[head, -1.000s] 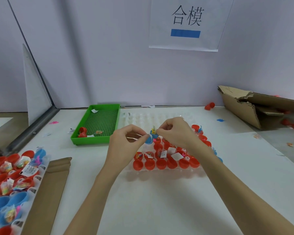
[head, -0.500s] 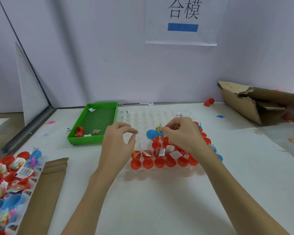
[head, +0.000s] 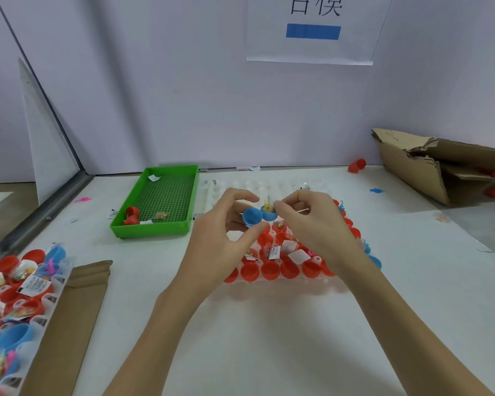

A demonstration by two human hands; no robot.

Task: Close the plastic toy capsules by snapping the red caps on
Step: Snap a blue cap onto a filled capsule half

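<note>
A hinged blue capsule point(head: 253, 217) hangs above the clear tray point(head: 240, 185), its cap swung open to the left and a small yellow toy poking out of its bowl. My right hand point(head: 312, 224) pinches the bowl from the right. My left hand point(head: 220, 235) curls round the open cap, thumb under it and index finger arched above. Below the hands, several open red capsules point(head: 269, 271) with toys and paper labels fill the tray's near rows.
A green tray point(head: 152, 231) holding a red capsule point(head: 132, 217) lies to the left. A second tray of red and blue capsules point(head: 15, 292) and a cardboard strip point(head: 69, 324) lie at the near left. A torn cardboard box point(head: 429, 170) sits at the right.
My left hand let go of the capsule, drew back, then came in again around the blue cap. The right hand kept holding the capsule throughout.
</note>
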